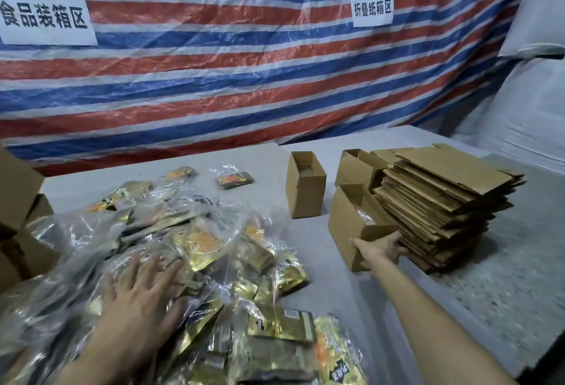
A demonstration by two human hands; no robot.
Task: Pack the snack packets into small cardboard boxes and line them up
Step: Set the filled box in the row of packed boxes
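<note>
- A red, white and blue striped tarpaulin [214,78] hung behind the table [351,299], under clear plastic sheeting.
- The heap of snack packets [198,247], gold and black foil in clear bags, covered the table's near left part. Their print was too blurred to read.
- A stack of flattened cartons [443,201] stood toward the table's right edge.
- Brown cartons [15,195] sat at the left edge.
- The left sign [46,17] read "食品装箱区".
- The right sign [372,7] read "折叠纸箱区".
- The nearest box [345,228] lay open against the stack, with packets showing inside.
- A second box [305,192] stood open and apart, toward the far edge.
- A third box [354,167] stood behind the nearest one.
- The left hand [137,293] rested palm-down on the heap, fingers spread.
- The right hand [379,250] gripped the nearest box's near end, fingers curled round it.
- Two loose packets [234,179] lay beyond the heap.
</note>
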